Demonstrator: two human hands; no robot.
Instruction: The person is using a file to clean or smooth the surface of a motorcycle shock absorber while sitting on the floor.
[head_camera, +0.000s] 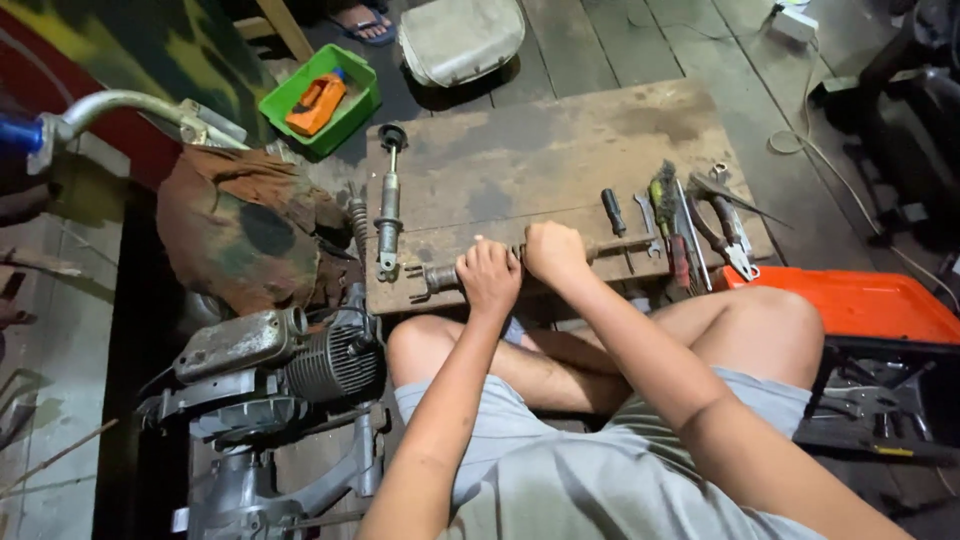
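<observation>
Seemingly both hands, left hand and right hand, grip closed around the rod (lying crosswise).

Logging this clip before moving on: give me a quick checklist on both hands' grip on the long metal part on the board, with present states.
1. Left hand closed around the metal shaft: ok.
2. Right hand closed on the same part: ok.
3. Shaft resting on the wooden board: ok.
4. Loose hand tools apart from both hands: ok.
5. Second shock absorber clear of the grip: ok.
6. What the fingers hide: cannot tell.
</observation>
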